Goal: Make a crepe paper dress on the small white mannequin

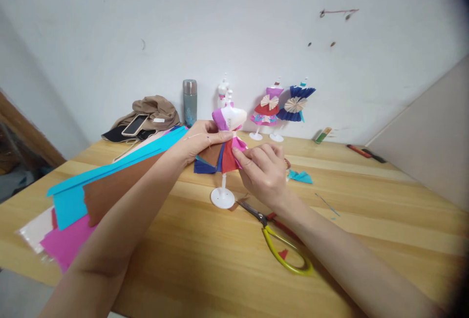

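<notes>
A small white dress form (pixel 233 117) on a round stand base (pixel 223 198) stands upright in front of me, its bodice part purple and part white. My left hand (pixel 205 139) wraps round its waist from the left, with the thumb pressed on the front. Below the thumb hangs a skirt of coloured panels, including a red panel (pixel 229 158) and a brown panel (pixel 211 154). My right hand (pixel 264 174) is closed, thumb and forefinger pinching a pink panel (pixel 240 145) at the skirt's right side. Open scissors (pixel 269 240) with yellow and red handles lie below my right hand.
Sheets of coloured paper, with a blue sheet (pixel 69 205) on top, lie at left under my forearm. Behind stand a thermos (pixel 189 103) and dressed forms, one in a navy dress (pixel 291 114). A cap (pixel 154 113), a phone (pixel 135 125) and blue scraps (pixel 301 177) lie about.
</notes>
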`<state>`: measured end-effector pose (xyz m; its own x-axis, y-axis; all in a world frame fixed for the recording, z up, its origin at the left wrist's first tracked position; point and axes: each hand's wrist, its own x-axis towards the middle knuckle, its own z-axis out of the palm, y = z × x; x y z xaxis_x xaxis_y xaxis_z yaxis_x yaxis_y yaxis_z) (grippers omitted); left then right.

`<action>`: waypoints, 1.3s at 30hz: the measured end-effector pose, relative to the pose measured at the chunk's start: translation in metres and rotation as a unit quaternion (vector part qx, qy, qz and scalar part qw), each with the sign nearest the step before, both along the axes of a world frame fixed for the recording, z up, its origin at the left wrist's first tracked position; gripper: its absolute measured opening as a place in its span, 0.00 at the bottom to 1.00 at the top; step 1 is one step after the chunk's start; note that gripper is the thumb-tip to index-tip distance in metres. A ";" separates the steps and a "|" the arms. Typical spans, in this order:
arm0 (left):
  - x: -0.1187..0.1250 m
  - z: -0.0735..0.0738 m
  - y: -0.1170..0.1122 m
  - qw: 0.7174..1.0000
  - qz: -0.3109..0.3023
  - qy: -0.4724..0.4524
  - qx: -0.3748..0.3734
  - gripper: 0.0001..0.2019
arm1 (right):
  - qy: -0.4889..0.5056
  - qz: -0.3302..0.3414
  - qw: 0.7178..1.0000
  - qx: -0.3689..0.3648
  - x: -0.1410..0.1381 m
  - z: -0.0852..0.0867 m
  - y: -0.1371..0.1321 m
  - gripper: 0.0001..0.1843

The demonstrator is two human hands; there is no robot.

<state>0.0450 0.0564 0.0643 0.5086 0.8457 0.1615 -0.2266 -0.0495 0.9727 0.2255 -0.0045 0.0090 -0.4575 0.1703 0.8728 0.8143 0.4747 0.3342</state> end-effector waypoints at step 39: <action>-0.018 -0.005 -0.058 0.955 0.160 0.250 -0.017 0.30 | 0.466 0.244 0.782 -0.333 0.023 0.052 0.000 0.09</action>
<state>0.0272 -0.0017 0.0597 0.2305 0.9710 -0.0638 0.2872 -0.0053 0.9579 0.2484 -0.0049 0.0612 0.1729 0.7330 0.6579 0.2234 0.6214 -0.7510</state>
